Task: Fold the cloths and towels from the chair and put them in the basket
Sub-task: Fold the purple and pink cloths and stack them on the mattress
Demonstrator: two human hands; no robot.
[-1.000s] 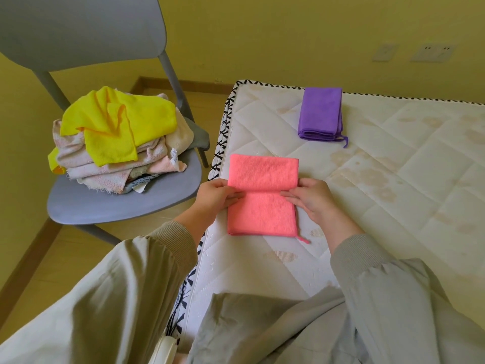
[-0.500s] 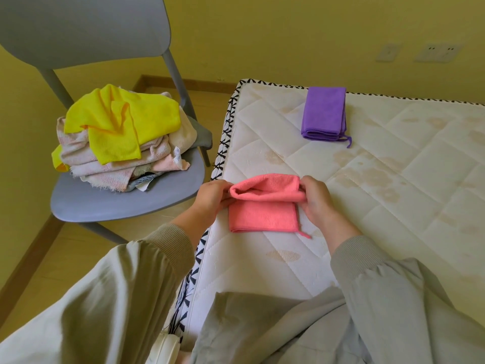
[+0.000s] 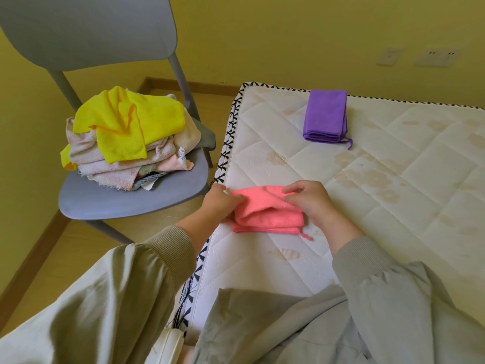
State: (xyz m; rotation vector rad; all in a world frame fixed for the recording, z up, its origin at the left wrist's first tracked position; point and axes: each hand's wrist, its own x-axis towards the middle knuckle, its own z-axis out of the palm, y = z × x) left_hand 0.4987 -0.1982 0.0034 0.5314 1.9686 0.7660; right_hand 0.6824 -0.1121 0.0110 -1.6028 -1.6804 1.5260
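Observation:
A pink cloth lies near the left edge of the white mattress, its far half doubled over toward me. My left hand pinches its left end and my right hand pinches the top fold at its right end. A folded purple cloth rests at the far side of the mattress. On the grey chair to the left sits a heap of towels topped by a yellow cloth. No basket is in view.
The chair stands close against the mattress corner on a wooden floor. Yellow walls with two sockets run behind. My grey sleeves and lap fill the bottom of the view.
The pink cloth lay flat a second ago; both hands have lifted its far edge and brought it toward me, so it is now folded to about half its length.

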